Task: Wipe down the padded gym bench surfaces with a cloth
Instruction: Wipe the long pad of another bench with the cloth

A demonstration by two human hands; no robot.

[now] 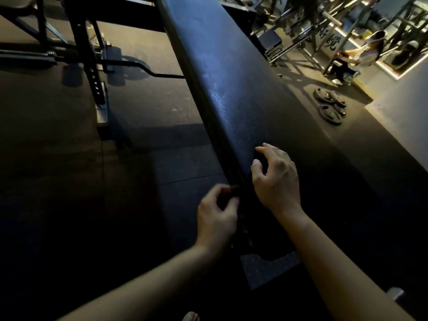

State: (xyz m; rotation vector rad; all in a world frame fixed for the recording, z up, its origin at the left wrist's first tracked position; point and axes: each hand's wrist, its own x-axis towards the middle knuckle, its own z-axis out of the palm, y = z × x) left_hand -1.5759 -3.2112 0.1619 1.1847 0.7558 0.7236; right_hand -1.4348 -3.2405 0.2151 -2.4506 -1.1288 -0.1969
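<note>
gym: dim, bench pad (243,100) centre
left hand (216,215): pinches dark cloth (228,193)
right hand (275,179): curled, hold unclear
risk: gloom hides missed patches

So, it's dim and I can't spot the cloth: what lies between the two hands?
Only the padded bench's left edge shows between the left hand and the right hand, in the head view. It is too dark to make out anything else there.

The person is working bare-armed, both forearms showing uncovered from the lower edge up to the wrists, with the left hand (216,216) and the right hand (276,179) likewise showing bare.
</note>
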